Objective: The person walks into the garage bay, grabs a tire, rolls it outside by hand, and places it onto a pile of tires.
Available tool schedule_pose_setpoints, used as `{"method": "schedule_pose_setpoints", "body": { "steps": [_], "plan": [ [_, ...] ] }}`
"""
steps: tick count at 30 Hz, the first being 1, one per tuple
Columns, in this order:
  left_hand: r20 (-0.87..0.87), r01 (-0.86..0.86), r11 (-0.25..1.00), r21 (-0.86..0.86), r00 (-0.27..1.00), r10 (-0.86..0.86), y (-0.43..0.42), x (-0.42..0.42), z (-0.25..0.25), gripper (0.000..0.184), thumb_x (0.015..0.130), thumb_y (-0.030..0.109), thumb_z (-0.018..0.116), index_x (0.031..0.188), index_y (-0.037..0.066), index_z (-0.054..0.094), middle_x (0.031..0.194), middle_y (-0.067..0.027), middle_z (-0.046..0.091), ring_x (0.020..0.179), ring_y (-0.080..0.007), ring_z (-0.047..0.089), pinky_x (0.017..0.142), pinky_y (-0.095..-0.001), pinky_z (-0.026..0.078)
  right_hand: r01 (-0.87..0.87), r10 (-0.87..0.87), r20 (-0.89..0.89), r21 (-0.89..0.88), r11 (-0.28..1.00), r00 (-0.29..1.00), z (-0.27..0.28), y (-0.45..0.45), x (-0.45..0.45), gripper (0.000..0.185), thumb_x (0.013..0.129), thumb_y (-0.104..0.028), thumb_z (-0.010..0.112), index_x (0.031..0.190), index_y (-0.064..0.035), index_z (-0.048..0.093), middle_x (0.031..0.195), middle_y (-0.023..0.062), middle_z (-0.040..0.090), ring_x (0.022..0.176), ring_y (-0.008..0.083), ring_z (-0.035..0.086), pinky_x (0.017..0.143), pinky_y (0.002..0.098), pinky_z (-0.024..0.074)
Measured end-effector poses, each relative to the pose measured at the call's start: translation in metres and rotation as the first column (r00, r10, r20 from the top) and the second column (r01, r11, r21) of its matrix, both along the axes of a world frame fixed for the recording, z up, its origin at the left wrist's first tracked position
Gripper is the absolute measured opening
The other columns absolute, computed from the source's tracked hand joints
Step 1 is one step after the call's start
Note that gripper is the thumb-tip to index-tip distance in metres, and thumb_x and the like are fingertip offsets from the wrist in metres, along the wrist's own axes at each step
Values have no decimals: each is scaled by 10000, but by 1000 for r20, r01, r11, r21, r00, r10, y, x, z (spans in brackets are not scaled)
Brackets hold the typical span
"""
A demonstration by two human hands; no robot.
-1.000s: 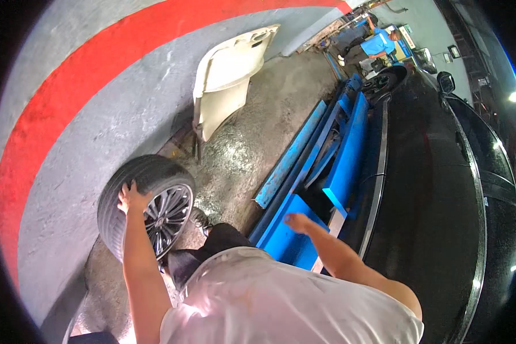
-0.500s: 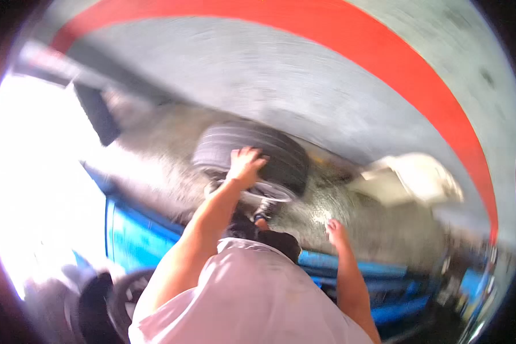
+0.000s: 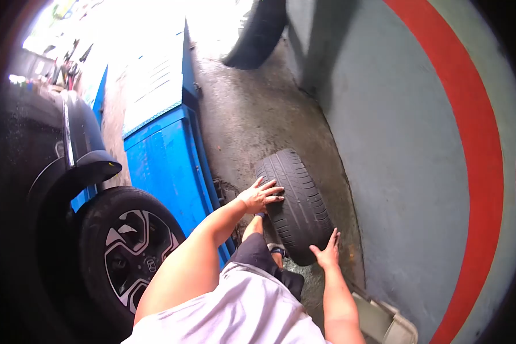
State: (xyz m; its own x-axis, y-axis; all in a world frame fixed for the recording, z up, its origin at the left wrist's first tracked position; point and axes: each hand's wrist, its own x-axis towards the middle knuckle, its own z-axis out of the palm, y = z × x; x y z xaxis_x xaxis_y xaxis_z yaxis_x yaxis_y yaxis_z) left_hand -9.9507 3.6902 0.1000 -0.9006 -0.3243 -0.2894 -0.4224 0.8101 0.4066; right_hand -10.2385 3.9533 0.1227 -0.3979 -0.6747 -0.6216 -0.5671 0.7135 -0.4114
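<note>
A black car wheel with a grooved tire (image 3: 297, 200) stands upright on the concrete floor in front of me, its tread facing up. My left hand (image 3: 262, 196) lies on the tread near its left edge, fingers spread. At the near end of the tire, my right hand (image 3: 328, 252) has its thumb and fingers apart, at or just beside the rubber; I cannot tell whether it presses on it. Neither hand is wrapped around anything. The wheel's rim is hidden from this angle.
A blue car lift ramp (image 3: 163, 149) runs along my left. Beyond it is a dark car with its mounted wheel (image 3: 135, 252). A grey wall with a red stripe (image 3: 481, 172) closes off the right. Another tire (image 3: 261, 34) stands farther ahead, and a beige container (image 3: 384, 321) sits behind right.
My view has turned left, so the wall is now on the right. My right hand has come from off the tire to its near end. The left hand stays on the tread.
</note>
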Motion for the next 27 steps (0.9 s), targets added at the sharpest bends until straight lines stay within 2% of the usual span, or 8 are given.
{"method": "schedule_pose_setpoints", "body": {
  "steps": [3,6,8,10,12,14,20,27],
  "plan": [
    [92,-521,850,-76,845,526,-27,59,2,822,767,340,776,1478,285,366,1537,-72,325,1441,-312,274,1133,-628,219,-75,64,-135,-77,994,989,-9,-71,59,1246,664,-538,823,1573,-217,33,1595,211,163,1407,497,246,1135,608,228],
    [177,-956,294,0,289,941,-8,89,-17,825,812,299,740,1470,81,293,1379,-190,464,1312,-352,435,1092,-580,302,-66,86,-226,97,993,970,15,-181,114,1212,679,-533,811,1572,-236,46,1587,196,185,1402,498,246,1133,600,234],
    [460,-951,281,129,309,833,17,99,-29,708,747,238,749,1343,32,428,1217,-200,595,1158,-361,581,972,-455,466,-30,64,-259,133,991,964,21,-259,148,1189,665,-528,821,1567,-286,84,1583,168,208,1382,517,261,1096,678,223],
    [435,-828,250,501,491,755,44,101,-41,569,712,252,800,1163,-13,576,980,-218,660,1020,-362,645,909,-433,505,-40,91,-231,214,976,969,28,-346,177,1116,708,-605,757,1566,-305,110,1580,151,232,1382,494,283,1080,694,233],
    [374,-798,242,552,496,783,46,86,-16,839,763,391,778,1390,-51,438,1331,-285,519,1249,-374,525,1063,-414,413,-111,147,-147,231,967,978,31,-423,194,1079,740,-637,711,1569,-299,109,1568,170,285,1383,479,310,1086,671,253],
    [438,-825,80,559,376,816,26,70,7,987,772,416,778,1480,-53,276,1394,-288,459,1326,-375,451,1097,-407,383,-115,121,130,-52,992,984,8,-472,183,1072,779,-584,721,1563,-119,158,1494,213,415,1355,376,432,1119,476,332],
    [384,-843,-29,537,213,899,-57,80,4,1109,777,444,773,1519,-55,117,1481,-282,348,1378,-379,379,1131,-408,346,-111,36,339,206,972,940,-35,-463,118,1078,720,-527,810,1466,76,319,1465,234,443,1367,302,434,1124,388,348],
    [363,-867,-117,485,77,929,-158,105,-19,1110,764,439,781,1534,-14,121,1473,-273,361,1364,-383,397,1119,-421,359,-380,399,109,-160,911,910,-37,-534,167,1137,625,-460,881,1539,-180,265,1410,265,439,1296,389,472,1084,446,405]
  ]
}}
